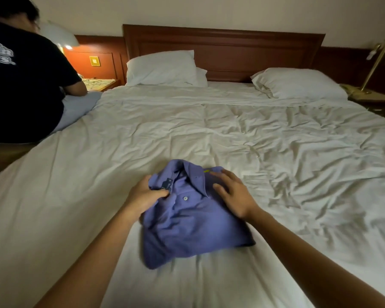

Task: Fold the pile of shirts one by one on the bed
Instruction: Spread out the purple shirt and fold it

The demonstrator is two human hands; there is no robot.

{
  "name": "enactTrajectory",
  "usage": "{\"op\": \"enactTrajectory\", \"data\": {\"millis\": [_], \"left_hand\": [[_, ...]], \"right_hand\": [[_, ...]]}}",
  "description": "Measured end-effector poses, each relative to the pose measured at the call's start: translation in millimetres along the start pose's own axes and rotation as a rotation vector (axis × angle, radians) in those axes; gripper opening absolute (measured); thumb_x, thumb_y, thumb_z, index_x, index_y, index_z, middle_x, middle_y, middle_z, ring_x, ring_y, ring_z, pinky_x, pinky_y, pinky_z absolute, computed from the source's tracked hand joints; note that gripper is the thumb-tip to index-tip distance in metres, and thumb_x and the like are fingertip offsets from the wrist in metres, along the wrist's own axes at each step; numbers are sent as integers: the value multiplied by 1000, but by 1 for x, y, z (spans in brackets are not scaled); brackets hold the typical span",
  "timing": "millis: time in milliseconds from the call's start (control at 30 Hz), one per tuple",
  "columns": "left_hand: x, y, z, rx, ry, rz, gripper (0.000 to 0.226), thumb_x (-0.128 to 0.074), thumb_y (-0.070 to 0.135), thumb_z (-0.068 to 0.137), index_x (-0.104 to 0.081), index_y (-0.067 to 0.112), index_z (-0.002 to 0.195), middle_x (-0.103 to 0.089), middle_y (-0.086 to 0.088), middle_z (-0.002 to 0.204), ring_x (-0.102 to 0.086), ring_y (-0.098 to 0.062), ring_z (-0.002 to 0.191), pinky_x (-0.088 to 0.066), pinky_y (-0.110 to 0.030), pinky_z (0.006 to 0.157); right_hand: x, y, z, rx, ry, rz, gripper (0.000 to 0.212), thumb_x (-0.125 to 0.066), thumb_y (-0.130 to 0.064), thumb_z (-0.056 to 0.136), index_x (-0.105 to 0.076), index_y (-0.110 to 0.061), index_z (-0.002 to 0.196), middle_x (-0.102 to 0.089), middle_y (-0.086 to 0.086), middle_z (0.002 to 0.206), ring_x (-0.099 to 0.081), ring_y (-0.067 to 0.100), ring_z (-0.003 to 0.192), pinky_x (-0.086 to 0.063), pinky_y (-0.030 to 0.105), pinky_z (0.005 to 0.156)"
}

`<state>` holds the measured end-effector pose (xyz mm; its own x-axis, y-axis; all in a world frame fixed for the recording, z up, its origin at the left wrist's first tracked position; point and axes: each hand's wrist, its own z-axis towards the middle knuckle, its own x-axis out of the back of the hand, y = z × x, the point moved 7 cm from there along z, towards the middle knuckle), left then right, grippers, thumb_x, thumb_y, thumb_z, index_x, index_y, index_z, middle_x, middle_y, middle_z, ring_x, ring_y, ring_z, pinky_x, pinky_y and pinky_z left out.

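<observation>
Purple shirt (193, 221) lies folded on the bed (231, 130), collar (196, 177) away from me, my left hand (146, 194) pinching its left edge, right hand (231, 192) flat on its right.

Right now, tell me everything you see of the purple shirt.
The purple polo shirt lies folded into a rectangle on the white sheet, collar away from the camera. Soft knit, white button, dark neck label, yellow chest mark. The left hand grips its collar-side edge; the right hand rests flat on it.

L hand (146, 193), R hand (230, 193) on shirt (187, 232)
</observation>
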<state>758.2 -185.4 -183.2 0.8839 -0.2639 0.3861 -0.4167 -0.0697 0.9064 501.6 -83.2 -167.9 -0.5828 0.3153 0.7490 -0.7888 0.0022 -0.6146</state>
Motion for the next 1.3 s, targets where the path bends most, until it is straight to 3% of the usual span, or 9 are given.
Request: {"op": "enactTrajectory", "data": {"millis": [133,233,300,500,700,867,1000,1133,1300], "left_hand": [[2,-7,-8,188,-106,285,97,-88,59,61,-47,11,135,-57,1,126,-59,-25,117,-47,-33,81],[-12,-9,-10,198,-244,149,66,-94,33,62,-62,10,115,-74,-3,105,-71,-19,93,-54,-28,67],[-16,-11,-10,197,-267,9,54,-88,8,70,-62,3,117,-75,-10,104,-72,-24,97,-57,-32,80],[-10,43,10,59,-314,-75,44,-63,-15,84,-60,5,124,-73,-8,105,-68,-17,92,-54,-25,79],[-50,132,46,-256,-299,282,84,-82,16,81,-37,26,151,-51,-17,138,-52,-25,127,-45,-26,102],[-66,59,27,-1,-213,640,105,-66,67,81,-8,28,159,-5,-15,164,-22,-35,149,-27,-47,118],[-47,1,-34,139,94,318,105,-72,68,75,-33,5,148,-33,-25,150,-44,-38,133,-40,-42,109],[-71,-3,-70,70,-17,50,78,-83,52,72,-57,4,128,-68,-15,119,-65,-28,110,-51,-43,98],[-61,8,-77,-21,-42,-119,52,-82,21,81,-58,12,126,-69,-9,118,-66,-26,111,-53,-42,96]], "right_hand": [[-6,30,48,-424,-7,187,64,-68,-34,91,-40,-20,147,-50,16,139,-47,32,131,-38,33,105],[-19,46,60,-532,-141,333,54,-74,-18,86,-54,-5,135,-60,15,131,-57,30,121,-47,38,103],[-20,47,59,-488,-187,495,37,-68,1,86,-63,2,123,-66,21,121,-65,27,108,-53,40,98],[34,49,19,-555,-40,770,49,-68,-4,88,-49,-27,127,-66,6,109,-64,21,85,-54,33,65],[57,66,-97,-619,-31,878,58,-77,-2,81,-54,-37,120,-75,4,97,-74,29,73,-57,41,54],[66,94,-120,-756,167,736,45,-77,-27,85,-54,-28,122,-71,19,96,-71,39,74,-58,42,52],[72,98,-86,-697,230,512,58,-78,-36,82,-53,-22,133,-65,11,118,-61,26,102,-49,32,77],[53,86,-79,-652,122,464,57,-76,-17,86,-50,-9,137,-63,17,126,-60,31,113,-49,38,96],[55,62,-124,-604,185,602,52,-74,-5,85,-50,-14,129,-67,8,100,-66,21,83,-54,24,63]]}}
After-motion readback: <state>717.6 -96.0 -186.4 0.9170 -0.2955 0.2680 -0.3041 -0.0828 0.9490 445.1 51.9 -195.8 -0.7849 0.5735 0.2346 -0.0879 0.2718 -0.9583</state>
